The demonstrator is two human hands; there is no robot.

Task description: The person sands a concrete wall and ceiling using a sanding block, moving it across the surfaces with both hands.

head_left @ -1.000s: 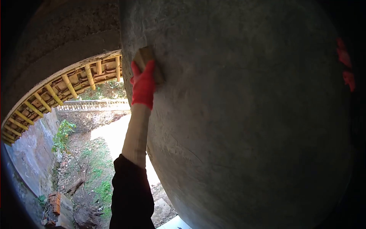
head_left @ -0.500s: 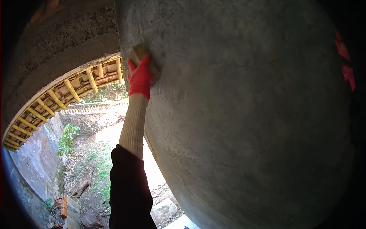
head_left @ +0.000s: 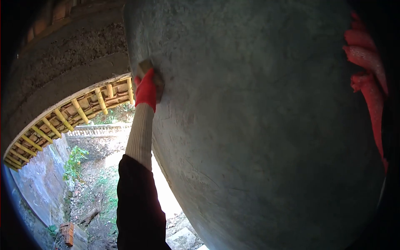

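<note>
My left hand (head_left: 146, 91), in a red glove with a pale ribbed cuff and a dark sleeve, is closed on a brownish block (head_left: 146, 66). The block lies against the grey plastered wall (head_left: 250, 116), near its upper left edge. Part of the block shows above the fingers and part to their right. My right hand is out of view.
Red, wrinkled material (head_left: 368, 62) hangs at the right edge. A tiled eave (head_left: 79, 106) with yellowish rafters runs along the left. Below lie sloping ground, a leafy plant (head_left: 75, 162), a pale balustrade (head_left: 98, 130) and orange hollow bricks (head_left: 66, 233).
My left hand and the block appear slightly lower and further left, against the wall. The view has shifted, and more of the red material shows at the right.
</note>
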